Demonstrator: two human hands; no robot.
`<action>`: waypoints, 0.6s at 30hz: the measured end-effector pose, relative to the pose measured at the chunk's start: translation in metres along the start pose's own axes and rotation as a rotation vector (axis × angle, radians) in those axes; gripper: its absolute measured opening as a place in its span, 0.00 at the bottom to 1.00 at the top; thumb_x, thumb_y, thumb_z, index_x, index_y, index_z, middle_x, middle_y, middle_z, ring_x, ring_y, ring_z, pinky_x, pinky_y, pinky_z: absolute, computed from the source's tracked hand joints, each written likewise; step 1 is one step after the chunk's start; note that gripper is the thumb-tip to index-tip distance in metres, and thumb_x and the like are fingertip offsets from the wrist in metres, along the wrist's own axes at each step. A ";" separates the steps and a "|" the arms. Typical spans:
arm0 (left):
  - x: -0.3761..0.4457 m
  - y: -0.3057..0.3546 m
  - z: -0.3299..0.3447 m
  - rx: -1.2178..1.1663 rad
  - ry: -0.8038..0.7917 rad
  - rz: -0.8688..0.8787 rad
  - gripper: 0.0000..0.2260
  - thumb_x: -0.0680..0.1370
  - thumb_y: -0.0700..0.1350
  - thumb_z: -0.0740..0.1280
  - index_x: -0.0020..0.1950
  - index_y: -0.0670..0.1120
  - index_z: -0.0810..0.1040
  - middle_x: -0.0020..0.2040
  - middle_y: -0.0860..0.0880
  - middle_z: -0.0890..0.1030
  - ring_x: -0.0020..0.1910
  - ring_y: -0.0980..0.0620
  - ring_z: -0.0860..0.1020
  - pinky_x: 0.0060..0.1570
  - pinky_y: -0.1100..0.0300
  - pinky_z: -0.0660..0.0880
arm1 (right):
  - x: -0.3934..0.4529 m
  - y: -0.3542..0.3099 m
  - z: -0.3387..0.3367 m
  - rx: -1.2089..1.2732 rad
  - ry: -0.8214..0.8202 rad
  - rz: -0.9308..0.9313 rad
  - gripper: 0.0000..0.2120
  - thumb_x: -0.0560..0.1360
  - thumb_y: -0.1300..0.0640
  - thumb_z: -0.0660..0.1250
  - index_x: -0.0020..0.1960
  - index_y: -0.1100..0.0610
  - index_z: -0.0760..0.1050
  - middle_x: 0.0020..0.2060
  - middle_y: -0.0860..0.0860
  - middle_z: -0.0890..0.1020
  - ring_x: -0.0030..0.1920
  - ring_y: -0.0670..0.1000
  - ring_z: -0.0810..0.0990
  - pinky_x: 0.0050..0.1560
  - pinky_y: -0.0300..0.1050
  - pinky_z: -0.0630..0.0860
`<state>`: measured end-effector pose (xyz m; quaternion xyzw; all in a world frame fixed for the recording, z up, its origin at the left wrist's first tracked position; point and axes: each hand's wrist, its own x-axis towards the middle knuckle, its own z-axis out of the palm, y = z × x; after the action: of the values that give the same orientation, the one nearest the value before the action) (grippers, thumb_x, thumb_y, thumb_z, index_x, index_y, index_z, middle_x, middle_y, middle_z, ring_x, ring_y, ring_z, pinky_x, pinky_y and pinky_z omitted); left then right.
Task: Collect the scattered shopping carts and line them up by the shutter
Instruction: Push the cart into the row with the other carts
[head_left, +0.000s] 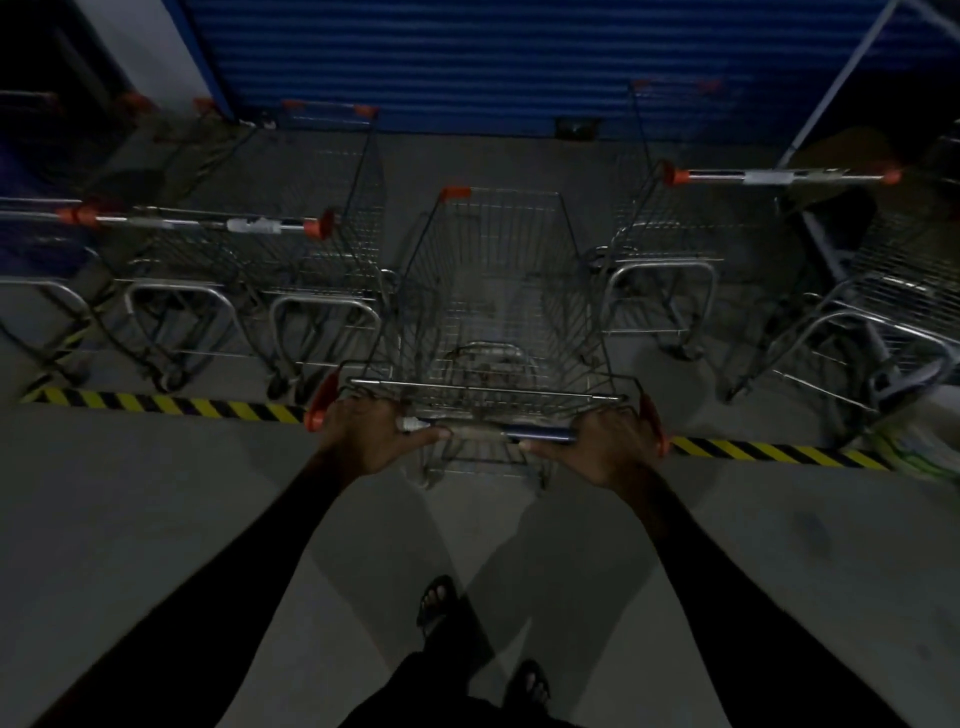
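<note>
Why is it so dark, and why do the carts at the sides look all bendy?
In the head view the light is dim, so the blue shutter and the side carts look murky; the wide lens bends the edges, so the right cart leans; the hands gripping the middle cart's handle look slightly smeared; faint leg shadows cross the floor.

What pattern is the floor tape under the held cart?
Yellow and black diagonal stripes on the floor tape, clearest in the head view.
</note>
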<state>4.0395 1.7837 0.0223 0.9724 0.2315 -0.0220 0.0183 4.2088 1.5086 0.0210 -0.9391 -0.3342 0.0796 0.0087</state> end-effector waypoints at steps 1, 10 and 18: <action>-0.007 0.003 0.002 -0.007 0.007 -0.012 0.35 0.69 0.84 0.59 0.42 0.54 0.85 0.50 0.44 0.88 0.55 0.43 0.86 0.51 0.54 0.77 | -0.006 0.003 0.004 0.034 -0.004 -0.005 0.41 0.64 0.11 0.52 0.28 0.50 0.68 0.29 0.47 0.75 0.42 0.54 0.84 0.54 0.50 0.77; -0.048 0.012 0.024 0.010 0.065 -0.052 0.39 0.67 0.87 0.58 0.26 0.50 0.69 0.35 0.46 0.86 0.42 0.45 0.86 0.42 0.57 0.75 | -0.046 0.012 0.008 -0.052 0.042 -0.040 0.45 0.60 0.09 0.39 0.26 0.49 0.66 0.24 0.46 0.70 0.37 0.54 0.82 0.66 0.57 0.74; -0.018 0.004 0.022 0.035 0.073 -0.048 0.43 0.65 0.88 0.52 0.39 0.52 0.85 0.43 0.47 0.88 0.49 0.45 0.87 0.47 0.57 0.77 | -0.020 0.008 0.002 -0.066 0.037 -0.029 0.40 0.67 0.13 0.53 0.28 0.51 0.70 0.25 0.44 0.67 0.41 0.52 0.84 0.65 0.52 0.72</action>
<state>4.0240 1.7712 0.0014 0.9669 0.2548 0.0089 -0.0075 4.1982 1.4899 0.0215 -0.9352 -0.3500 0.0510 -0.0149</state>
